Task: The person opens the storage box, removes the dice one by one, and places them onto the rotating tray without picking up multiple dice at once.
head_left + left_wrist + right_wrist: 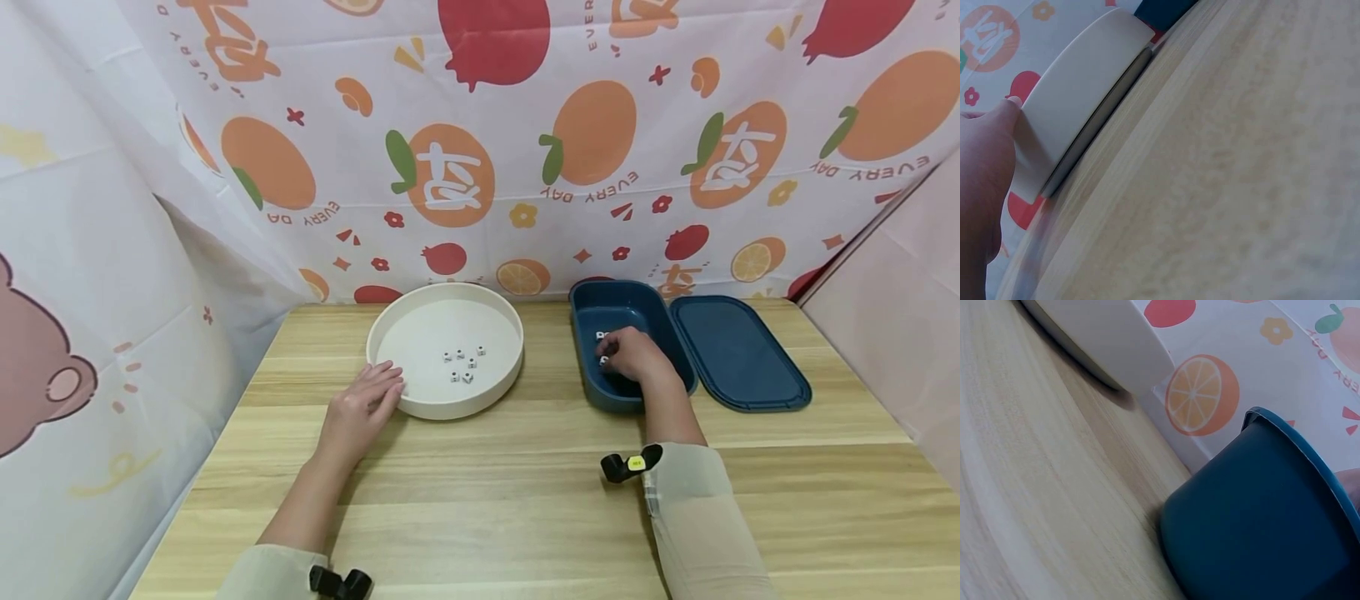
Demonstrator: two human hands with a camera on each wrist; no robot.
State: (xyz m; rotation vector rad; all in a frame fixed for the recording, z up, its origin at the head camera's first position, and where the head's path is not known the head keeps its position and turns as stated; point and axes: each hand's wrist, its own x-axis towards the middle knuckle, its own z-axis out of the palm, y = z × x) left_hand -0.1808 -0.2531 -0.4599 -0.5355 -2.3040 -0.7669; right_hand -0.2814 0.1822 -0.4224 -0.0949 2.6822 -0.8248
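Right of tray (442, 410): blue box (609, 398), long axis front-to-back, far end leftward.

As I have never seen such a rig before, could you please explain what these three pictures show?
There is no robot here: a person works with two bare hands. The widest picture comes from a camera worn on the head, looking forward and down; the other two come from cameras on the left and right wrists. On the light wood-grain table stand a round, cream-white, shallow tray holding six small white dice with dark marks, and a deep, dark-blue container with rounded corners; a flat, dark-blue, rounded rectangular lid lies beside the container. The left hand rests on the tray's near-left rim. The right hand reaches into the container, where more white dice show near it; whether it pinches one is unclear.
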